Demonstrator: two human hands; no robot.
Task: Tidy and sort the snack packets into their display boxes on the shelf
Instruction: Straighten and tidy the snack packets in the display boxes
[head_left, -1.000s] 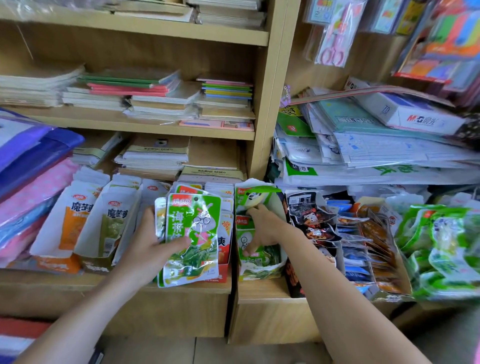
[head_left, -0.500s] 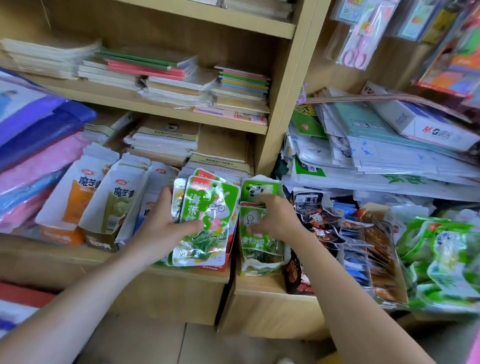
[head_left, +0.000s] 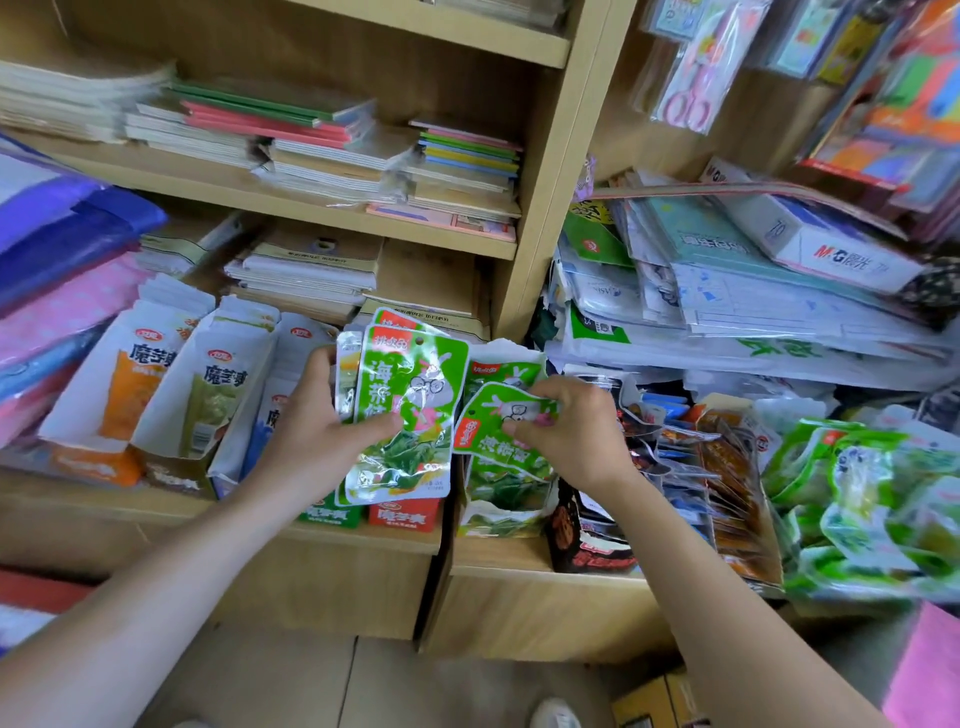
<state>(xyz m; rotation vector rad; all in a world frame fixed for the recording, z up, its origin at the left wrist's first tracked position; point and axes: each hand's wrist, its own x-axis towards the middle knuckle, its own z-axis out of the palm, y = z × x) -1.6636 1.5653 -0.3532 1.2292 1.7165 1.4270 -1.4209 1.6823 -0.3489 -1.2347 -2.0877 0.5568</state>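
Our left hand (head_left: 317, 441) grips a fanned stack of green seaweed packets (head_left: 410, 410) in front of the shelf edge, with the thumb across the front packet and the fingers curled behind. Our right hand (head_left: 566, 436) pinches one crumpled green packet (head_left: 493, 415) near its top, just above the torn green display box (head_left: 498, 519) that stands on the lower shelf (head_left: 524, 558) beside the stack. We see three risks. The glossy stack may slide apart and drop to the floor, since only a thumb clamps it. The pinched packet may catch on the box's ragged rim and fold instead of slotting in. The flimsy box sits close to the shelf's front and may tip forward if we push down hard. The dark packets (head_left: 639, 431) just to the right could be dragged along too
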